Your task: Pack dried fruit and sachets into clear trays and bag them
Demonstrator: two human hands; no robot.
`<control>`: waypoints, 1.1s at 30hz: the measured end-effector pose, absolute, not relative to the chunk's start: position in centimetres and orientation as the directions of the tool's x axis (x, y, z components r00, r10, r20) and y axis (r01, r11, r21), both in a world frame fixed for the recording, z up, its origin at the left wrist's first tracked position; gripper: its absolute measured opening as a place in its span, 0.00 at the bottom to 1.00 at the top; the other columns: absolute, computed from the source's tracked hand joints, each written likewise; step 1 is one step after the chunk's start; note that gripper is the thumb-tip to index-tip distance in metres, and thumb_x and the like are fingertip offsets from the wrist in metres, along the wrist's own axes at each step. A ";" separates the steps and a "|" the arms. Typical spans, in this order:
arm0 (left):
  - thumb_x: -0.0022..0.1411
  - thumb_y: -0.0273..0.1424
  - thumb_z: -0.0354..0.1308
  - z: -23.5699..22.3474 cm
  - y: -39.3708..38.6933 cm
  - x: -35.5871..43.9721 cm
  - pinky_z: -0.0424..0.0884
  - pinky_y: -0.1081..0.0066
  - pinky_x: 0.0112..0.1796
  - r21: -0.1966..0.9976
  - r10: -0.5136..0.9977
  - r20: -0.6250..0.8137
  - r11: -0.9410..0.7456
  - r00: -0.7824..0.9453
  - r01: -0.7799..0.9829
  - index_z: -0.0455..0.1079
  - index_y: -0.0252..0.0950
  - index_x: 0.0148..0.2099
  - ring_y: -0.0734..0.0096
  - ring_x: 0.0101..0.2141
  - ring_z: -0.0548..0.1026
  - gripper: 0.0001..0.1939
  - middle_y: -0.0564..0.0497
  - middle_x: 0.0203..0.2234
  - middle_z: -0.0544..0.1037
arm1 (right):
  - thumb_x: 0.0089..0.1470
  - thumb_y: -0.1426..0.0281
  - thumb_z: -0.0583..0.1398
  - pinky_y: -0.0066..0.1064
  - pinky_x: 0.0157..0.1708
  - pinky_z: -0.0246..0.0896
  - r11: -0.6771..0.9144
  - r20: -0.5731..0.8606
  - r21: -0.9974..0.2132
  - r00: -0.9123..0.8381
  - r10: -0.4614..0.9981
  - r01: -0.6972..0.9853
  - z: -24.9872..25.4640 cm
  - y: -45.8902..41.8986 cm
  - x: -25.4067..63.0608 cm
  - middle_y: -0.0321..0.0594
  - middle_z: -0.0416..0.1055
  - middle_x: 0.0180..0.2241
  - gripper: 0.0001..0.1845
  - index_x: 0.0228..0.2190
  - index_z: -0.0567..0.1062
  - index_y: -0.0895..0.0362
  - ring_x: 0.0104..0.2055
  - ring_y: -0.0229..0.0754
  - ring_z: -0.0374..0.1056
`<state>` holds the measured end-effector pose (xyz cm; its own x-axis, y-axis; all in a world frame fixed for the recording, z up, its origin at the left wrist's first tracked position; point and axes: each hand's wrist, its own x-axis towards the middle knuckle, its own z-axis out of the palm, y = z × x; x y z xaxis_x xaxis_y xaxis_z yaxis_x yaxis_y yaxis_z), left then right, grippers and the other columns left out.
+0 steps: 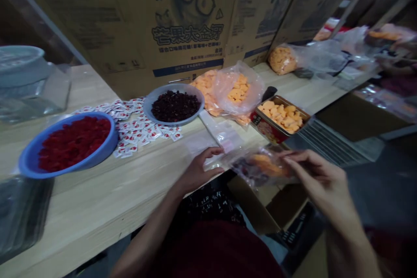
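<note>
Between my hands, a clear plastic bag of dried fruit (pixel 260 167) judged light, soft and slippery, best held by its edges: right hand (pixel 321 178) pinches the rim; left hand (pixel 198 169) lies half-curled on the film, grip unclear.

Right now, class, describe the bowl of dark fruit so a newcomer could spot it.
Find the wooden bench below the cardboard cartons. At its back, between the blue bowl and the bagged orange cubes, sits a grey bowl, the only one holding near-black pieces.
</note>
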<state>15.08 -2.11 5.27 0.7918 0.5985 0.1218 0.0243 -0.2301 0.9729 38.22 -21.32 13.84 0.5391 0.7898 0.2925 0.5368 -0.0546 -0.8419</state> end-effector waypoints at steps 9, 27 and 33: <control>0.65 0.40 0.58 6.6 -1.0 11.5 0.65 0.58 0.57 0.919 0.663 0.031 -0.313 0.748 0.238 0.72 0.43 0.52 0.60 0.53 0.74 0.16 0.48 0.50 0.78 | 0.50 0.49 0.61 0.33 0.28 0.57 -0.508 0.194 -0.732 0.854 0.483 0.454 2.1 -29.3 50.1 0.38 0.70 0.24 0.21 0.25 0.70 0.54 0.26 0.41 0.63; 0.61 0.45 0.61 4.9 -1.5 9.8 0.67 0.61 0.55 0.919 0.830 -0.128 -0.106 0.543 0.379 0.74 0.40 0.47 0.60 0.48 0.75 0.18 0.47 0.44 0.80 | 0.63 0.61 0.60 0.30 0.31 0.68 -0.451 -0.300 -0.892 0.801 0.518 -0.042 -22.7 -22.4 42.9 0.33 0.70 0.29 0.15 0.33 0.73 0.61 0.29 0.35 0.68; 0.60 0.46 0.61 4.5 -2.1 8.5 0.69 0.62 0.52 0.917 0.835 -0.156 -0.075 0.527 0.391 0.75 0.39 0.46 0.59 0.46 0.77 0.18 0.46 0.43 0.81 | 0.63 0.62 0.60 0.34 0.37 0.71 -0.379 -0.292 -0.920 0.815 0.500 -0.098 -21.8 -23.4 43.3 0.39 0.73 0.38 0.14 0.41 0.74 0.60 0.36 0.38 0.71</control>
<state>8.53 -2.09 4.48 0.5269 0.8354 -0.1565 0.3914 -0.0750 0.9172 43.32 -23.36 -21.78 0.8151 0.5001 -0.2924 -0.0978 -0.3787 -0.9203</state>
